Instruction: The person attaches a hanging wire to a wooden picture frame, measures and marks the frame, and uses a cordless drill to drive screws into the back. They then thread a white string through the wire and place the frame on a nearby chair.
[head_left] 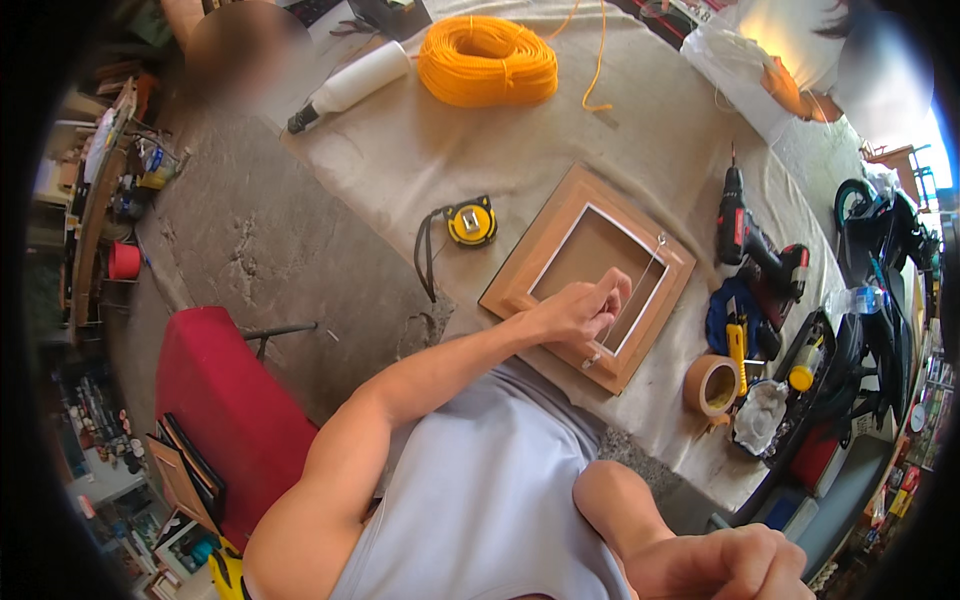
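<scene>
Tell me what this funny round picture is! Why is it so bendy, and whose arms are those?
The picture comes from a small camera worn on a person's head, looking down. Its wide lens bends straight edges near the rim. The arms belong to that person.

The left hand reaches out to a wooden picture frame lying on a cloth-covered table and pinches a thin wire strung across the frame. The right hand is a closed fist low in the picture, near the camera; I cannot tell if it holds anything.

Around the frame lie a yellow tape measure, a coil of orange rope, a white bottle, a red drill and a roll of brown tape.
</scene>
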